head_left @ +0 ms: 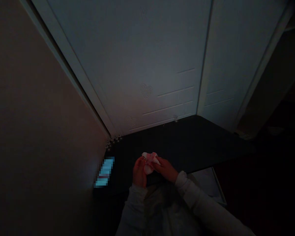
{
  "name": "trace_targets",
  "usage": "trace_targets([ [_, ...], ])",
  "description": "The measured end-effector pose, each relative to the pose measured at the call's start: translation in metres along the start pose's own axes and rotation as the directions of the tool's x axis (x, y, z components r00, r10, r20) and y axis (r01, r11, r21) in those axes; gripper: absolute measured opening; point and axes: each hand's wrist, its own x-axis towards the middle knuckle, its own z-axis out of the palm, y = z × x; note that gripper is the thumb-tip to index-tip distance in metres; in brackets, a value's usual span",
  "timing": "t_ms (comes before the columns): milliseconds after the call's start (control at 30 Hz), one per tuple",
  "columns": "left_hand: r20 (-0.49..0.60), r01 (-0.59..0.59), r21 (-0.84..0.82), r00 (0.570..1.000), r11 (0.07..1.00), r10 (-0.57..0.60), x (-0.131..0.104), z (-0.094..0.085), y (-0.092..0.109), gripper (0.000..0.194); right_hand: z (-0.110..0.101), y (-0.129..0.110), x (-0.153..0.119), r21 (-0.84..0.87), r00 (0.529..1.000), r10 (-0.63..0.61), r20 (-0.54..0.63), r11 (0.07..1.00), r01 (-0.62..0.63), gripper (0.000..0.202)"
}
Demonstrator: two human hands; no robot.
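Observation:
Both hands meet over the near part of a dark table (186,144), around a soft-looking pink and white flower-like piece (148,168) with petal-shaped folds. My left hand (139,173) is closed on its left side, the fingertips pinching near its upper edge. From the right, my right hand (166,167) grips the other side, with the thumb and fingers pressed on the petals. Dim light hides whether the piece is cloth or paper. Some of it is covered by the fingers.
A lit, pixelated screen (104,172) lies at the table's left edge. Several small shiny pieces (113,141) stand in the back left corner, and another (176,118) by the back edge. White panels with heart patterns rise behind. A pale tray-like box (207,183) sits below the front edge.

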Motion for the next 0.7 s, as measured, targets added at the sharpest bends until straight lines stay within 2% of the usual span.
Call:
trace_targets([
  [200, -0.007, 0.009, 0.016, 1.0, 1.0, -0.009, -0.0002, 0.0002, 0.0001, 0.024, -0.0016, -0.0003, -0.0001, -0.034, 0.999, -0.028, 0.034, 0.999, 0.029, 0.027],
  [400, 0.038, 0.02, 0.06, 0.999, 0.998, -0.022, -0.0029, 0.001, 0.0013, 0.027, -0.0002, 0.0002, 0.0021, -0.116, 0.995, -0.067, 0.08, 0.99, 0.076, 0.029],
  [700, 0.047, 0.053, 0.041, 0.997, 0.998, -0.055, -0.0035, 0.0023, 0.0031, 0.027, -0.001, 0.0025, 0.0005, -0.09, 0.997, -0.04, 0.059, 0.995, 0.045, 0.029],
])
